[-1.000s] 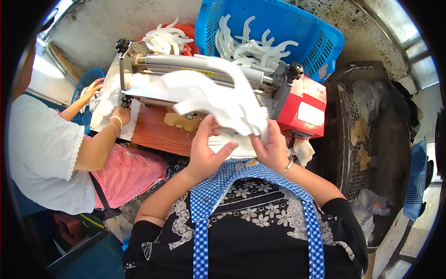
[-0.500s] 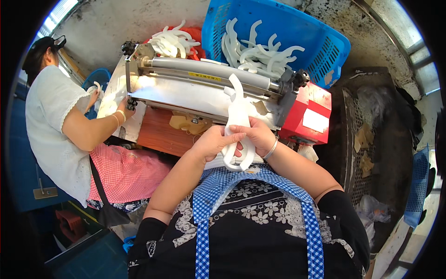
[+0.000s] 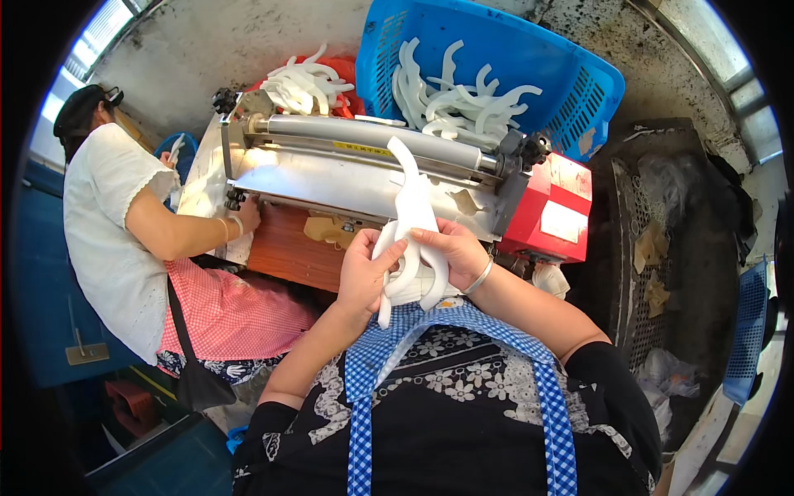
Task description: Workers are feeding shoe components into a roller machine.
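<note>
I hold a white, curved, flexible piece [image 3: 413, 217] upright in front of my chest. My left hand [image 3: 364, 273] grips its left lower limb and my right hand [image 3: 456, 251] grips its right side, thumbs on the front. Its narrow upper end rises in front of the metal roller machine [image 3: 331, 174], whose long steel roller runs across the middle. A red box [image 3: 552, 211] forms the machine's right end. My blue checked apron straps hang just below my hands.
A blue plastic crate [image 3: 571, 83] with several white curved pieces stands behind the machine on the right; a red basket [image 3: 347, 78] of more sits on the left. A person in a white top [image 3: 107, 223] works at the machine's left. A dark mesh bin [image 3: 662, 248] stands on the right.
The large white piece that lay spread across the machine has been drawn toward me and folded narrow. It now stands upright between both my hands, closer to my chest.
</note>
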Motion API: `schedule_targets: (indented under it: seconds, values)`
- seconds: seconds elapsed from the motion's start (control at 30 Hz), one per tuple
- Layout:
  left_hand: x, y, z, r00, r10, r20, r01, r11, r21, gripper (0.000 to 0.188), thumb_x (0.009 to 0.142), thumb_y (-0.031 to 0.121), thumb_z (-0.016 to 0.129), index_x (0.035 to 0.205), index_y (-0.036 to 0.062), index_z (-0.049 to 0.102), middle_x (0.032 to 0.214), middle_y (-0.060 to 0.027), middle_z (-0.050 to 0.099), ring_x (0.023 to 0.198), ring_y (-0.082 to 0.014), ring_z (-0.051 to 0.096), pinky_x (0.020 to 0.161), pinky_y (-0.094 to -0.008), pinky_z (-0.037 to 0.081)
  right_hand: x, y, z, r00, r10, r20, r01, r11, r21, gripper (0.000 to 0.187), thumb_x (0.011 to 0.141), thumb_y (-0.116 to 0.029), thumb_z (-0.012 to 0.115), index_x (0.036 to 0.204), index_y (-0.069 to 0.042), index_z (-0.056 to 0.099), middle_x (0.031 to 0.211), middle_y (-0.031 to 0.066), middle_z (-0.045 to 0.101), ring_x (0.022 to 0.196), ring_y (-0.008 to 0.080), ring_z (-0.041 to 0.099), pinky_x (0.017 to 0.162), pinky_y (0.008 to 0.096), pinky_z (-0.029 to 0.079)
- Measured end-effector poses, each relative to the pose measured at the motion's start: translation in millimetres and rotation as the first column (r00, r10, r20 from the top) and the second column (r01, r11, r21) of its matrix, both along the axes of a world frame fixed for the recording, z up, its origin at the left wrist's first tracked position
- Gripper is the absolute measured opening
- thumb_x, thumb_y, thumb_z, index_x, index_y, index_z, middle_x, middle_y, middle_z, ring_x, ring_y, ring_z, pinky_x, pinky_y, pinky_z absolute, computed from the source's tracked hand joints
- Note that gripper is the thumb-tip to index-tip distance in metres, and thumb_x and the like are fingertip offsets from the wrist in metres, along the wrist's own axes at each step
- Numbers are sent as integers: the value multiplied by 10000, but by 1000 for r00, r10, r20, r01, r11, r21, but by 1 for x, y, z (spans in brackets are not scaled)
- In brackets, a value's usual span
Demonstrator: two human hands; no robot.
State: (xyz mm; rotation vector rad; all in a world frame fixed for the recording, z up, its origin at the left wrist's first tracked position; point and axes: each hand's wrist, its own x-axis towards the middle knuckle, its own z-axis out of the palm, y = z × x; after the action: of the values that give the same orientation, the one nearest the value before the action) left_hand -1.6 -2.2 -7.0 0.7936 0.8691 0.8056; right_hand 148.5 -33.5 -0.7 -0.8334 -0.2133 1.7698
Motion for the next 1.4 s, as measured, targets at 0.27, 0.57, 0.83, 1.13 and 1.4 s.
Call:
schedule_targets:
  seconds: [0.27,0.57,0.83,1.13,1.4]
  values:
    - [-13,15,-5,974,223,-49,-222,975,12,254,881,277,475,934,29,487,829,-70,564,681,-116,515,585,-234,437,-8,-8,-6,911,-169,375,166,985,39,332,692,-70,694,936,20,488,843,103,595,756,165,592,667,271,487]
    - [-11,22,-1,992,-104,-69,91,981,-170,139,830,111,558,889,-6,512,790,-84,578,697,-117,560,614,-239,471,-12,-18,-5,932,-158,327,182,982,-44,315,725,-88,666,952,34,485,871,110,588,774,176,594,677,296,502]
    - [6,31,8,953,-162,-254,159,987,-31,332,762,39,612,1011,-80,427,820,-131,586,694,-141,589,590,-230,490,-11,-11,-12,949,-81,304,137,976,-167,278,856,-274,502,900,0,505,794,92,589,625,147,553,482,228,411]
    - [24,114,-7,865,-309,-395,371,924,90,344,706,124,692,906,-85,506,767,-118,600,674,-155,592,596,-256,481,12,57,-12,969,-159,186,217,910,-352,348,916,-296,338,987,20,463,825,120,564,681,200,571,581,276,475]
    - [-53,101,22,694,379,-612,219,698,681,309,731,172,657,954,16,511,921,-82,571,851,-167,553,725,-290,424,80,55,94,342,282,896,-581,813,-34,315,774,-230,623,951,16,536,847,82,615,782,126,603,650,251,473]
